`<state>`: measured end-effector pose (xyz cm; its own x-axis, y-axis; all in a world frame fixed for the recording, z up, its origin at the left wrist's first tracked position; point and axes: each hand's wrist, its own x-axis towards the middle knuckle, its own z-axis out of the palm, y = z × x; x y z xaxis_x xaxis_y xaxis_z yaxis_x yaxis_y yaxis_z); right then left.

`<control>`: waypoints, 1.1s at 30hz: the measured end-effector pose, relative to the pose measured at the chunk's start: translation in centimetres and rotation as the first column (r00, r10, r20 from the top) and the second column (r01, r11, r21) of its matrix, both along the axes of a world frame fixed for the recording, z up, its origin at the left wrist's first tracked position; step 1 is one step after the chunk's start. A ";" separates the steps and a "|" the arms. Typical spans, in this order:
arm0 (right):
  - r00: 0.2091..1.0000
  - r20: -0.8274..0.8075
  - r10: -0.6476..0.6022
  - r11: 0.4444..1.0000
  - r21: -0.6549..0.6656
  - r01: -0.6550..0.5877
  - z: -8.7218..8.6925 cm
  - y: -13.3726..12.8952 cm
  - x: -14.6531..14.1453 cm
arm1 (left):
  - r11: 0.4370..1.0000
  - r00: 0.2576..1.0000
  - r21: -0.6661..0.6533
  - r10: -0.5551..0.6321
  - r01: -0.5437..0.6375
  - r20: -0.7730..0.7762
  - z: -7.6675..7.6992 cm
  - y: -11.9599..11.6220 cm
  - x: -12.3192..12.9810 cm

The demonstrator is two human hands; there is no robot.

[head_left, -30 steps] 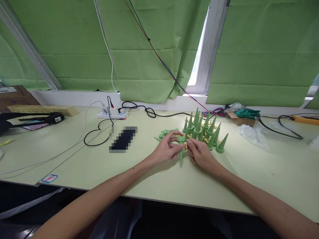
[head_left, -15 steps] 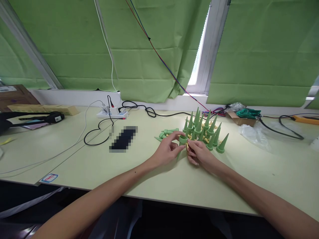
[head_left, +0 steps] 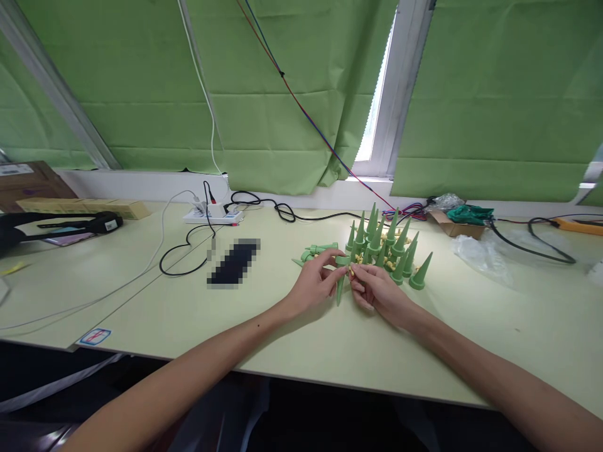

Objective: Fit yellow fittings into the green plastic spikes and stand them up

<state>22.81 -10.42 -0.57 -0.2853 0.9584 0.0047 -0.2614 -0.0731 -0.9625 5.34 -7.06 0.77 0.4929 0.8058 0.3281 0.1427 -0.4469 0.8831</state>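
Between its thumb and fingers my left hand (head_left: 315, 282) grips a green cone (head_left: 340, 292), whose tip points down and whose wide cap end is up. My right hand (head_left: 379, 290) pinches a small yellow piece (head_left: 351, 270) right beside the cone's wide end. Behind my hands several green cones (head_left: 417, 279) stand point up on the table, with small yellow pieces (head_left: 390, 265) scattered among them. More green cones (head_left: 325, 247) lie on their sides just behind my left hand.
On the table (head_left: 292, 345) are a blurred dark object (head_left: 233, 263), a white power strip (head_left: 214, 215) with cables, a cardboard box (head_left: 456, 225) holding green material, and a clear plastic bag (head_left: 480, 256). Yellow boxes (head_left: 85, 207) sit at the left.
The held cone has tilted: its wide opening faced up toward the camera before, and now its side and tip show. My right hand has shifted slightly left with the yellow piece.
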 end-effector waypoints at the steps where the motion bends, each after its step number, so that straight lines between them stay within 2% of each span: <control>1: 1.000 -0.007 0.003 1.000 -0.001 -0.003 0.0 0.0 0.0 | 1.000 1.000 0.014 0.003 -0.003 -0.004 0.0 0.0 0.0; 4: 1.000 -0.021 0.019 1.000 0.002 -0.019 0.1 0.0 0.1 | 1.000 1.000 0.014 -0.004 0.004 0.008 -0.1 0.0 0.0; 9: 0.999 -0.010 0.045 0.999 0.021 -0.044 0.2 0.0 0.1 | 0.996 0.997 -0.070 -0.059 0.062 0.056 0.0 0.1 0.0; 19: 0.999 0.030 0.027 0.998 0.057 -0.029 -0.1 0.0 -0.1 | 0.974 0.985 -0.164 -0.140 0.156 0.102 -0.1 0.5 -0.2; 27: 0.988 0.149 -0.051 0.989 0.145 0.030 -0.4 -0.1 -0.2 | 0.956 0.978 -0.218 -0.176 0.196 0.110 -0.1 0.9 -0.5; 33: 0.963 0.238 -0.124 0.968 0.242 0.065 -0.4 0.0 -0.2 | 0.933 0.976 -0.304 -0.151 0.193 0.155 0.3 0.5 -0.2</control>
